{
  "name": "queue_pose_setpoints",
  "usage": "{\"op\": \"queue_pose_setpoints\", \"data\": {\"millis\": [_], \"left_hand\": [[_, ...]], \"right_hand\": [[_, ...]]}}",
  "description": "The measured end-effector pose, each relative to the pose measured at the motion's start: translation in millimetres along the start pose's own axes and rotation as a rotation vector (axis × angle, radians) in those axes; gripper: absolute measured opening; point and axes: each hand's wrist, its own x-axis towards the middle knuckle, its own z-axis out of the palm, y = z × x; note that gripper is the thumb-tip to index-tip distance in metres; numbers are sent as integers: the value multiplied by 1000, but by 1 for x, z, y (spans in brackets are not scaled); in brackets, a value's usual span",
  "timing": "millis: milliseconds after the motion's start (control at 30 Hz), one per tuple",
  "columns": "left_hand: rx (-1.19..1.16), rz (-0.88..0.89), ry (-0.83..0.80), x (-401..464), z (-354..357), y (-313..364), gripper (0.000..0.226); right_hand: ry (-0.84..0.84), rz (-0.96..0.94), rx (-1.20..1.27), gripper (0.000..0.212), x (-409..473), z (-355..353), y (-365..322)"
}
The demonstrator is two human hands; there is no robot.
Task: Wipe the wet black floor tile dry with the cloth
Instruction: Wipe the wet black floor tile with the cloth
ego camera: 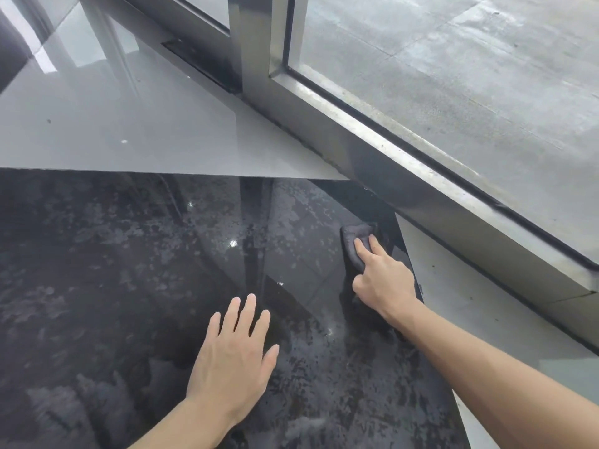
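A glossy black floor tile (129,270) fills the lower left of the head view, mottled with grey wet patches and streaks. My right hand (382,277) presses a dark grey cloth (351,243) onto the tile near its right edge, fingers curled over the cloth, most of which is hidden under the hand. My left hand (235,354) lies flat on the tile at the lower middle, fingers spread and holding nothing.
A grey tile (129,134) adjoins the black one at the far side. A metal door frame and threshold (421,189) run diagonally on the right, with glass panes and concrete (470,76) beyond. A pale floor strip (470,303) lies between tile and threshold.
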Motion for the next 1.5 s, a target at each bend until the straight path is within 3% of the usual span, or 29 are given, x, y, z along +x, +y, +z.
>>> {"op": "queue_pose_setpoints", "data": {"millis": [300, 400, 800, 900, 1167, 1300, 1500], "left_hand": [[-3, 70, 12, 7, 9, 9, 57], [-3, 70, 17, 7, 11, 10, 67], [108, 68, 61, 4, 13, 8, 51], [180, -31, -1, 4, 17, 11, 55], [147, -59, -128, 6, 19, 17, 57], [39, -151, -253, 9, 4, 28, 58], [8, -178, -291, 14, 6, 35, 68]], "right_hand": [[-52, 17, -40, 76, -101, 30, 47], [-86, 50, -49, 77, -117, 36, 53], [-13, 99, 38, 72, -46, 11, 50], [9, 133, 84, 69, -24, 6, 48], [99, 73, 101, 65, -6, 12, 52], [51, 101, 94, 65, -6, 5, 48], [-9, 56, 1, 67, -14, -3, 50]]}}
